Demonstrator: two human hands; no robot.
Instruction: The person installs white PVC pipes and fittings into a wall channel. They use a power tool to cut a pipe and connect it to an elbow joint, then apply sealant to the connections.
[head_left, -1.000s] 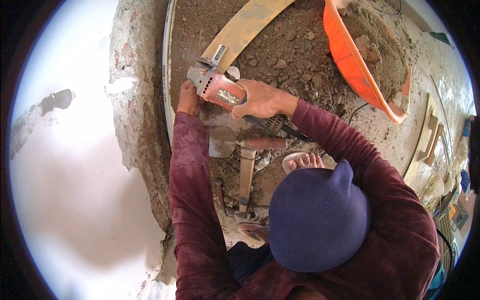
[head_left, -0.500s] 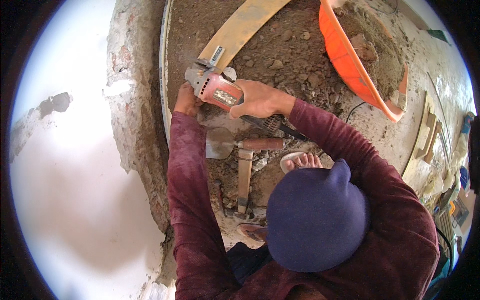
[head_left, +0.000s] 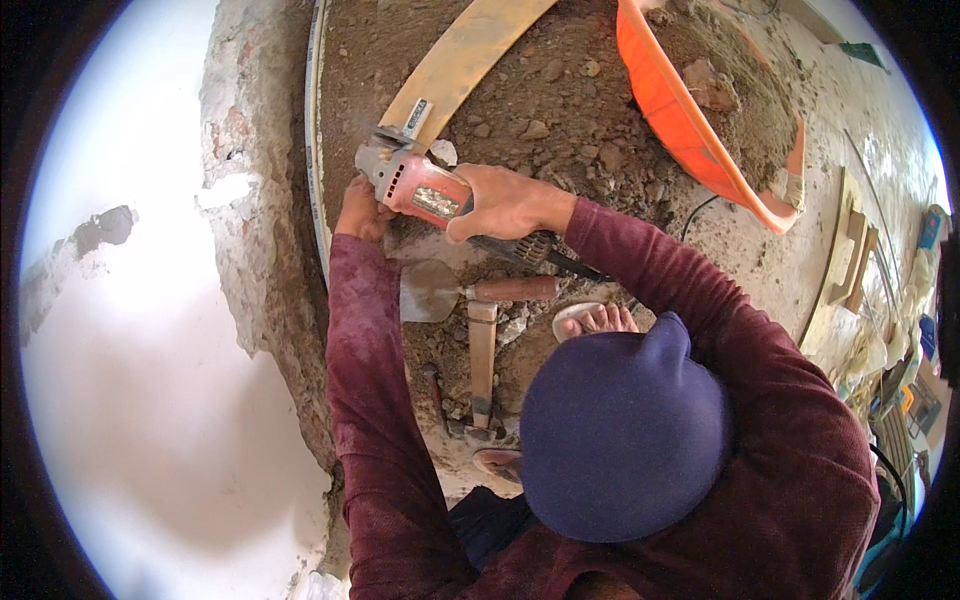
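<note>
An angle grinder [head_left: 425, 196] with a dusty red body and a grey metal head lies across both hands. My right hand [head_left: 510, 203] is wrapped round its body, thumb on the near side. At its head, my left hand [head_left: 360, 210] is closed, with its fingertips partly hidden below the tool. The cutting disc [head_left: 393, 140] stands at the near end of a yellowish board [head_left: 470, 62], beside a small label. Closer to me lie a trowel [head_left: 428, 291] with a reddish handle and a wooden-handled hammer [head_left: 482, 355].
A worn wall [head_left: 150, 400] runs along the left, with a long pale strip [head_left: 314, 150] at its foot. An orange tub [head_left: 672, 112] holding soil tilts at the upper right. Rubble [head_left: 560, 130] covers the ground. A wooden float [head_left: 858, 260] lies at right.
The whole view has shifted slightly, so things sit a little further left. Both hands keep their hold, and the grinder stays by the board's end.
</note>
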